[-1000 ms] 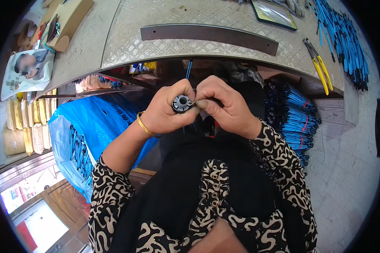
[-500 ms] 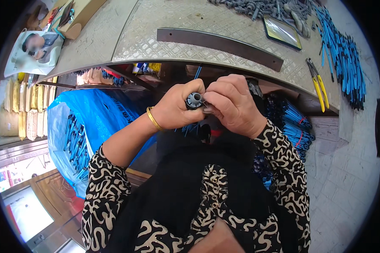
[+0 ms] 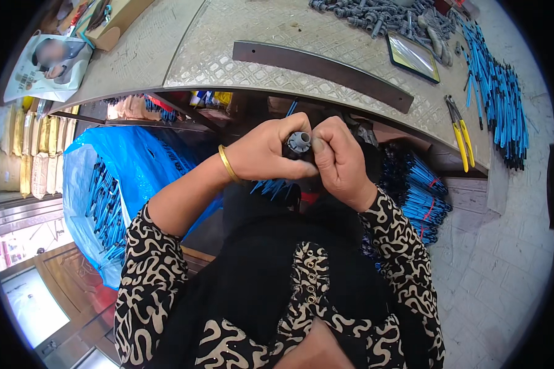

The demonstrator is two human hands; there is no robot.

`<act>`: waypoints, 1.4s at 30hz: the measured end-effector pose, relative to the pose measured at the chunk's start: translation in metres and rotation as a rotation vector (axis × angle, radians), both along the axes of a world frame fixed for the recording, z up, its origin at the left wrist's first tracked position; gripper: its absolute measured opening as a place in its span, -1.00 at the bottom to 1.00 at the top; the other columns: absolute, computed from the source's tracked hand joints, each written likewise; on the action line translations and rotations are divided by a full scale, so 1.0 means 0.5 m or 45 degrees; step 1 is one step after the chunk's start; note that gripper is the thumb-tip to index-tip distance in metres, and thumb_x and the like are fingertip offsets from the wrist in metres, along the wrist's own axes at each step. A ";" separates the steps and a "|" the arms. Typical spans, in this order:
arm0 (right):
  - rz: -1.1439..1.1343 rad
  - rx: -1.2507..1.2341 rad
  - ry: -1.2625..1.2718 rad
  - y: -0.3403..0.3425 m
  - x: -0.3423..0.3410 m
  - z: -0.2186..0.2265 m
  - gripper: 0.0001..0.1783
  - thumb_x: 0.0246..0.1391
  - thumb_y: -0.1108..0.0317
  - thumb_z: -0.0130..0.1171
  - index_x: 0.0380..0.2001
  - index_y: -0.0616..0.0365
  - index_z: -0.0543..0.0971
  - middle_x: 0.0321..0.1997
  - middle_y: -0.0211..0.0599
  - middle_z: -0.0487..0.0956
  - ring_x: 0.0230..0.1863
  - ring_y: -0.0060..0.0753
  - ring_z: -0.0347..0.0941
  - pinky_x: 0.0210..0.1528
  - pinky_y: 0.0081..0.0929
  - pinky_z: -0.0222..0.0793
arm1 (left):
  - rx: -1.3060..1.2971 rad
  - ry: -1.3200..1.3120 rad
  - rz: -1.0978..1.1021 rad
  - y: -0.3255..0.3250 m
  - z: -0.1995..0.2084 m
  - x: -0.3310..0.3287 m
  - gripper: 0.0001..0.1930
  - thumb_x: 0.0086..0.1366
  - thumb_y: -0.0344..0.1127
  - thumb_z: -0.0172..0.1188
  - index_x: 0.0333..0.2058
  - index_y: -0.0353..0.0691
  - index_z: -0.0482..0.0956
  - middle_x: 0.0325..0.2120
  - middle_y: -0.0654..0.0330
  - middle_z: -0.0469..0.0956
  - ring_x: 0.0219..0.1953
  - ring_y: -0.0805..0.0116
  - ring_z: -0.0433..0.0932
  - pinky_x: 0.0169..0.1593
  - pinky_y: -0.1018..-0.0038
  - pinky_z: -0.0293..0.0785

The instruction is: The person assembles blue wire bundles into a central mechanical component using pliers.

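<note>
In front of my lap, my left hand [image 3: 264, 147] is wrapped round a grey tubular plastic fitting [image 3: 299, 141], its hollow ribbed end facing up. Thin blue rods [image 3: 271, 186] with dark ends show below that hand, and a few more stick out above it; whether they are held with the fitting I cannot tell. My right hand [image 3: 343, 157] is closed right beside the fitting, thumb pressed against curled fingers. What those fingers pinch, if anything, is hidden.
Across the bench lies a dark metal bar [image 3: 323, 71]. Behind it are a pile of grey fittings [image 3: 375, 18] and a black-framed plate [image 3: 413, 56]. Yellow-handled pliers [image 3: 461, 135] and blue rods [image 3: 505, 111] lie at the right. A blue bag [image 3: 135, 166] of rods stands left.
Both hands have shifted slightly, the left to the right with the grey fitting. My right fingers have curled in tighter, and its thumb now lies up beside the fitting.
</note>
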State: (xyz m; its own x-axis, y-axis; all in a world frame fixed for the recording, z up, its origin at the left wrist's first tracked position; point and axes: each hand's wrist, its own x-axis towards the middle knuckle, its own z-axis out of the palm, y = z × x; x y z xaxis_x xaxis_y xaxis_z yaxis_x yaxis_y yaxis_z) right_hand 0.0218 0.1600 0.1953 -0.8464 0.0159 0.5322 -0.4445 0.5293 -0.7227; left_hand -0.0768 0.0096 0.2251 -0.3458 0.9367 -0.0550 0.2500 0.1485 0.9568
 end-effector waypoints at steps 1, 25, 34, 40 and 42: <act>0.000 -0.110 -0.077 -0.002 0.005 -0.003 -0.93 0.04 0.43 -0.01 -0.46 0.18 0.36 -0.49 -0.27 0.30 -0.45 -0.27 0.26 -0.33 -0.40 0.20 | 0.006 0.000 -0.003 -0.001 -0.004 -0.001 -0.73 -0.10 -0.45 0.18 -0.39 -0.21 0.30 -0.56 0.33 0.31 -0.46 0.57 0.29 -0.37 0.61 0.26; 0.049 -0.488 -0.342 -0.026 -0.028 -0.001 -0.85 0.16 0.37 -0.09 -0.43 0.21 0.34 -0.50 -0.35 0.29 -0.56 -0.57 0.29 -0.48 -0.62 0.23 | 0.425 -0.884 -0.190 -0.026 -0.060 -0.070 -0.52 -0.08 -0.48 0.14 -0.09 -0.28 0.32 -0.29 0.10 0.50 -0.20 0.37 0.47 -0.06 0.50 0.34; 0.082 -0.481 -0.340 -0.027 -0.037 -0.001 -0.84 0.18 0.35 -0.11 -0.43 0.20 0.33 -0.48 -0.37 0.29 -0.57 -0.64 0.31 -0.51 -0.66 0.24 | 0.422 -0.891 -0.157 -0.030 -0.063 -0.073 -0.51 -0.09 -0.36 0.21 -0.11 -0.28 0.33 -0.29 0.10 0.50 -0.20 0.34 0.48 -0.07 0.48 0.34; 0.081 -0.488 -0.338 -0.027 -0.040 -0.004 -0.83 0.19 0.34 -0.11 -0.43 0.20 0.33 -0.48 -0.37 0.29 -0.57 -0.64 0.31 -0.51 -0.66 0.24 | 0.437 -0.874 -0.093 -0.030 -0.074 -0.072 -0.55 -0.10 -0.32 0.25 -0.19 -0.26 0.35 -0.31 0.16 0.49 -0.23 0.34 0.48 -0.12 0.47 0.37; 0.084 -0.505 -0.354 -0.028 -0.041 -0.001 -0.83 0.19 0.34 -0.11 -0.43 0.20 0.33 -0.48 -0.37 0.29 -0.58 -0.64 0.31 -0.51 -0.66 0.24 | 0.461 -0.869 -0.087 -0.028 -0.078 -0.071 -0.56 -0.10 -0.32 0.25 -0.20 -0.26 0.35 -0.32 0.16 0.49 -0.24 0.34 0.49 -0.13 0.47 0.37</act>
State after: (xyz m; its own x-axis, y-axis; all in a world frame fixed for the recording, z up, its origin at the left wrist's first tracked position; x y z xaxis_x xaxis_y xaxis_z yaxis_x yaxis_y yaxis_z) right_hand 0.0016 0.1459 0.1950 -0.9617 0.1135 0.2495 -0.2292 0.1660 -0.9591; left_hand -0.1123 -0.0044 0.1862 -0.2862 0.9549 0.0786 -0.4152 -0.1975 0.8880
